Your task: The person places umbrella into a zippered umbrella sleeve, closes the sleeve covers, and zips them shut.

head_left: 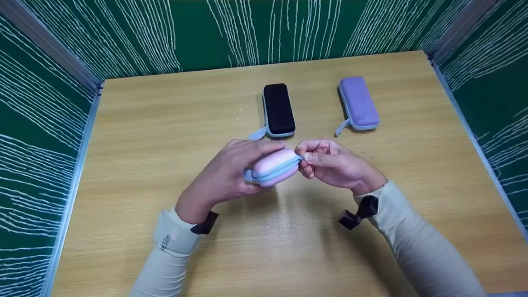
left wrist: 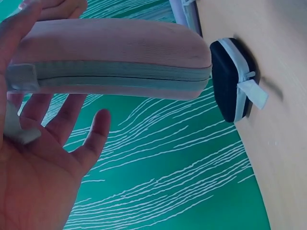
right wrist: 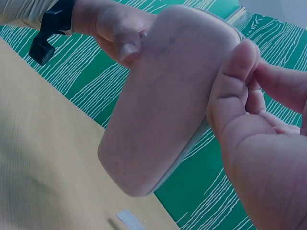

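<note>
Above the table I hold a pale pink hard zip case point(head_left: 273, 161) with a light blue zipper band. My left hand point(head_left: 225, 175) grips it from the left side, thumb and fingers around its body. At its right end the thumb and index finger of my right hand point(head_left: 332, 166) pinch a small bit at the zipper band; the fingers hide what exactly. In the left wrist view the zipper's teeth point(left wrist: 124, 77) meet along the visible side, and a pale fabric tab point(left wrist: 21, 132) hangs by my left palm. The right wrist view shows the case's smooth broad face.
A black zip case point(head_left: 279, 108) with a light blue pull tab lies just beyond my hands. Farther right lies a purple zip case point(head_left: 359, 102), its tab toward me. Green walls point(head_left: 194, 37) with white streaks border the wooden table point(head_left: 165, 119) at back and sides.
</note>
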